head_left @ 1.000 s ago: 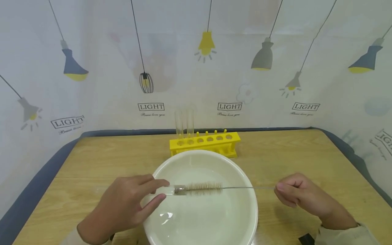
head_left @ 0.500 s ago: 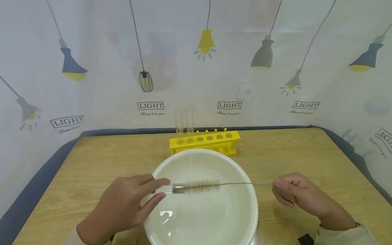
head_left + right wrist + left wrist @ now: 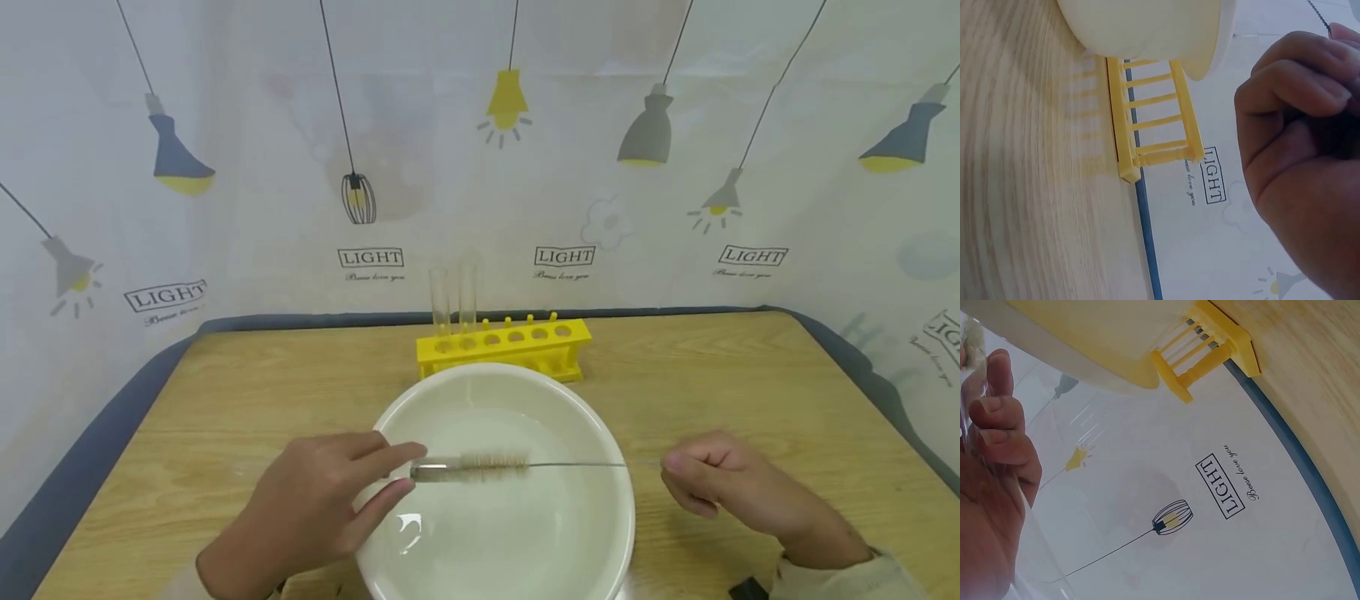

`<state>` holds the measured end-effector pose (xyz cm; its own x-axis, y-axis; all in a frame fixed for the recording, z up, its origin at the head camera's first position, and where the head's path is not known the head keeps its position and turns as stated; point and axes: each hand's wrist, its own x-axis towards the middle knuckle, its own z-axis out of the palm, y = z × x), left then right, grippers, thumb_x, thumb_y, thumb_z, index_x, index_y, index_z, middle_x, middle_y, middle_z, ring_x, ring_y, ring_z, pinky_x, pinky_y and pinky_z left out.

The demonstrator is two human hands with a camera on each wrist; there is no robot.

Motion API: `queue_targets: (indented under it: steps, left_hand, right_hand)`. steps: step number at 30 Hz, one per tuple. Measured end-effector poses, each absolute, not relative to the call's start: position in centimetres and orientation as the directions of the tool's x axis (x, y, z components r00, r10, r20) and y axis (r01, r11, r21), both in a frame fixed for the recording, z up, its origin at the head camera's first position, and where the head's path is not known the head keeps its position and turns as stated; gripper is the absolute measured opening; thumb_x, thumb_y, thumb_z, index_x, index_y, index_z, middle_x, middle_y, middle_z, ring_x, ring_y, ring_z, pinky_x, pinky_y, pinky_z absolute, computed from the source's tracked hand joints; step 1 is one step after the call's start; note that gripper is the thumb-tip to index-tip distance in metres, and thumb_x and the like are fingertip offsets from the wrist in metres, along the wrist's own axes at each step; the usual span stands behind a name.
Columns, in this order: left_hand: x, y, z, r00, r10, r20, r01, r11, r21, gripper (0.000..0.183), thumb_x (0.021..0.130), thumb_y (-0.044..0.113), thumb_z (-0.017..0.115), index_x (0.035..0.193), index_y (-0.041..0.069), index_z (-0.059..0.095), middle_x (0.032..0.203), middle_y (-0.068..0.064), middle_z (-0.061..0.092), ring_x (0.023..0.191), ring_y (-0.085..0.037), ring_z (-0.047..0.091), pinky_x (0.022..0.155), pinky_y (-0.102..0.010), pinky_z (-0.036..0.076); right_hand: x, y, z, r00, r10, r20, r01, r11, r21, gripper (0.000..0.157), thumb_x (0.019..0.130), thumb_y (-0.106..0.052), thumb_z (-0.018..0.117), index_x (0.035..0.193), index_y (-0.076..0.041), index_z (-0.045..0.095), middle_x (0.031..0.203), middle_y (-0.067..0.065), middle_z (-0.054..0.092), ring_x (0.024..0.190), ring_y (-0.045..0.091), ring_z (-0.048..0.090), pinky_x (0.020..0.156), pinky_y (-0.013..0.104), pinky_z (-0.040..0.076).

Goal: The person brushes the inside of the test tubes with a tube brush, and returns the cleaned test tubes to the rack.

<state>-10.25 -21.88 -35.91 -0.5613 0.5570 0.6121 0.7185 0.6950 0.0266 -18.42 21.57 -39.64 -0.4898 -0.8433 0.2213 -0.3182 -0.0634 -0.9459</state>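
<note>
A clear test tube (image 3: 437,469) lies nearly level above the white basin (image 3: 450,404), its mouth facing right. My left hand (image 3: 322,492) holds it between thumb and fingers near its left part, which the hand partly hides. The front of a bristled test tube brush (image 3: 495,465) sits inside the tube, bristles pressed together there; the rest spread outside the mouth. Past the basin's right rim, my right hand (image 3: 738,487) pinches the brush's thin twisted-wire handle. In the right wrist view, that hand's fingers (image 3: 1297,87) are curled, with a bit of wire showing above.
Behind the basin stands a yellow test tube rack (image 3: 502,340), with two clear test tubes upright in its left holes. Water with bright reflections shows in the basin. A printed cloth (image 3: 435,183) surrounds the wooden table (image 3: 720,375) at the back and sides.
My right hand has shifted a little left, and the brush has gone further into the tube. More bristles are now inside the mouth. The left hand keeps its hold, shifted slightly right.
</note>
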Motion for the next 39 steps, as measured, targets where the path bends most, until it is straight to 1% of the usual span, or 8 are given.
queue_targets:
  steps: [4, 8, 13, 21, 24, 30, 35, 39]
  left_hand:
    - [-10.1, -21.6, -36.0, -0.564, 0.563, 0.605, 0.723, 0.690, 0.032, 0.038, 0.107, 0.038, 0.040, 0.109, 0.019, 0.073, 0.076, 0.010, 0.064, 0.059, -0.001, 0.052, 0.051, -0.019, 0.043]
    - [-10.1, -21.5, -36.1, -0.566, 0.560, 0.605, 0.723, 0.690, 0.038, 0.038, 0.107, 0.038, 0.040, 0.108, 0.019, 0.073, 0.076, 0.010, 0.064, 0.059, -0.001, 0.052, 0.051, -0.019, 0.044]
    - [-10.1, -21.4, -36.2, -0.570, 0.563, 0.599, 0.721, 0.692, 0.035, 0.039, 0.107, 0.039, 0.040, 0.109, 0.019, 0.073, 0.076, 0.011, 0.063, 0.059, 0.000, 0.052, 0.052, -0.019, 0.044]
    - [-10.1, -21.3, -36.1, -0.558, 0.562, 0.611, 0.724, 0.690, 0.026, 0.037, 0.107, 0.038, 0.042, 0.109, 0.019, 0.073, 0.075, 0.012, 0.062, 0.058, 0.000, 0.051, 0.050, -0.019, 0.042]
    - [-10.1, -21.3, -36.1, -0.547, 0.567, 0.616, 0.732, 0.681, 0.022, 0.036, 0.107, 0.037, 0.042, 0.109, 0.019, 0.073, 0.075, 0.012, 0.062, 0.057, 0.000, 0.050, 0.050, -0.018, 0.041]
    - [-10.0, -21.2, -36.1, -0.564, 0.562, 0.605, 0.720, 0.693, 0.027, 0.037, 0.107, 0.038, 0.042, 0.109, 0.020, 0.074, 0.076, 0.013, 0.062, 0.059, -0.001, 0.051, 0.051, -0.019, 0.042]
    - [-9.9, -21.1, -36.2, -0.557, 0.565, 0.609, 0.726, 0.687, 0.026, 0.036, 0.107, 0.037, 0.043, 0.109, 0.020, 0.074, 0.076, 0.012, 0.063, 0.059, -0.001, 0.052, 0.051, -0.019, 0.043]
    - [-9.9, -21.1, -36.2, -0.551, 0.566, 0.613, 0.730, 0.683, 0.025, 0.036, 0.106, 0.037, 0.043, 0.109, 0.019, 0.074, 0.077, 0.012, 0.063, 0.059, -0.001, 0.051, 0.050, -0.019, 0.042]
  right_hand:
    - [-18.1, 21.1, -39.5, -0.478, -0.850, 0.220, -0.335, -0.055, -0.941, 0.046, 0.099, 0.019, 0.021, 0.065, -0.005, 0.040, 0.054, 0.008, 0.035, 0.044, 0.016, 0.034, 0.045, 0.025, 0.037]
    - [-17.7, 20.8, -39.3, -0.491, -0.841, 0.226, -0.344, -0.051, -0.938, 0.045, 0.099, 0.019, 0.023, 0.065, -0.005, 0.040, 0.054, 0.008, 0.035, 0.045, 0.015, 0.034, 0.044, 0.023, 0.036]
    - [-17.4, 20.5, -39.1, -0.503, -0.837, 0.213, -0.330, -0.042, -0.943, 0.045, 0.100, 0.018, 0.023, 0.066, -0.005, 0.041, 0.055, 0.008, 0.036, 0.046, 0.017, 0.034, 0.044, 0.024, 0.035]
    - [-17.0, 19.9, -38.7, -0.562, -0.807, 0.183, -0.348, 0.030, -0.937, 0.046, 0.102, 0.015, 0.025, 0.065, -0.007, 0.041, 0.055, 0.008, 0.036, 0.046, 0.022, 0.033, 0.044, 0.024, 0.034]
    - [-16.9, 19.7, -38.7, -0.562, -0.807, 0.183, -0.358, 0.038, -0.933, 0.045, 0.101, 0.016, 0.026, 0.065, -0.007, 0.041, 0.054, 0.009, 0.036, 0.047, 0.021, 0.034, 0.044, 0.024, 0.034]
    - [-16.6, 19.3, -38.6, -0.555, -0.805, 0.208, -0.387, 0.029, -0.921, 0.045, 0.100, 0.017, 0.027, 0.066, -0.008, 0.041, 0.054, 0.008, 0.036, 0.046, 0.019, 0.035, 0.044, 0.022, 0.035]
    - [-16.2, 19.0, -38.5, -0.575, -0.796, 0.189, -0.378, 0.054, -0.924, 0.045, 0.100, 0.017, 0.029, 0.065, -0.008, 0.040, 0.054, 0.009, 0.037, 0.046, 0.020, 0.035, 0.044, 0.022, 0.034]
    - [-15.8, 18.7, -38.4, -0.594, -0.784, 0.178, -0.388, 0.085, -0.918, 0.044, 0.101, 0.015, 0.032, 0.065, -0.009, 0.041, 0.055, 0.008, 0.038, 0.047, 0.016, 0.037, 0.044, 0.023, 0.036]
